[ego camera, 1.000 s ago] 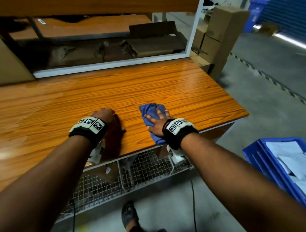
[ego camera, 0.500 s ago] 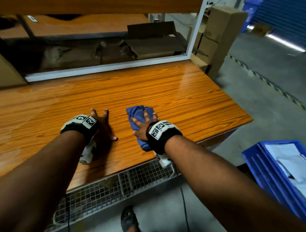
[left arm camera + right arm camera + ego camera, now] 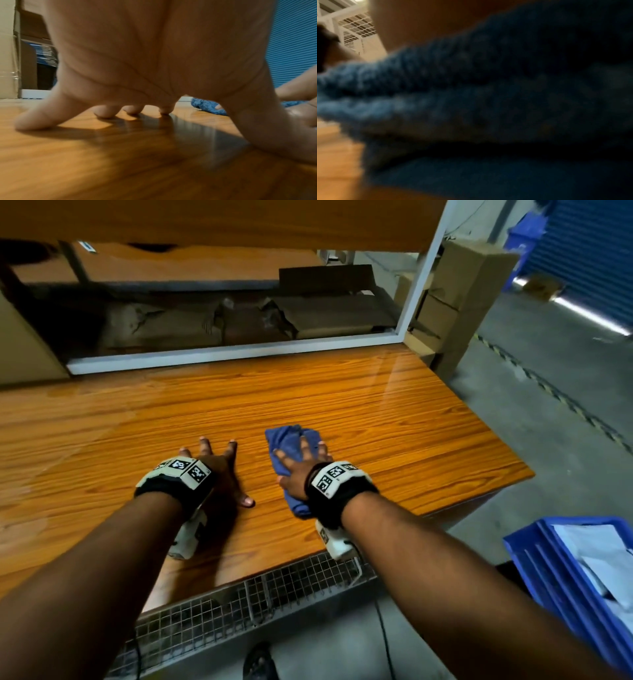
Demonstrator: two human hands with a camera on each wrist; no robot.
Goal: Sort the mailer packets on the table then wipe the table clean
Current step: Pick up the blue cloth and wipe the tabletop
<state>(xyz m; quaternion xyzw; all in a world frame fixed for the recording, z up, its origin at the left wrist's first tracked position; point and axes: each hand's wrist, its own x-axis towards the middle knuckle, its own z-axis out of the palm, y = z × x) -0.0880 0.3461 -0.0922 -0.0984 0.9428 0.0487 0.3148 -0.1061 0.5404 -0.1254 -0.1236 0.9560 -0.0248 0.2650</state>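
Warehouse floor, cardboard boxes [image 3: 469,299] at 1 o'clock beyond the wooden table [image 3: 376,412]. Blue cloth [image 3: 291,446] lies on the table just right of centre, near the front edge, bunched. Right hand [image 3: 301,467] presses it flat, fingers straight and spread on top; the right wrist view is filled with blurred blue fabric. Left hand [image 3: 219,463] just beside the cloth at 9 o'clock, apart from it, splayed wide, fingertips [image 3: 106,112] touching bare wood, palm arched. Blue crate [image 3: 548,570] at 4 o'clock off the table, holding white mailer packets [image 3: 596,546]
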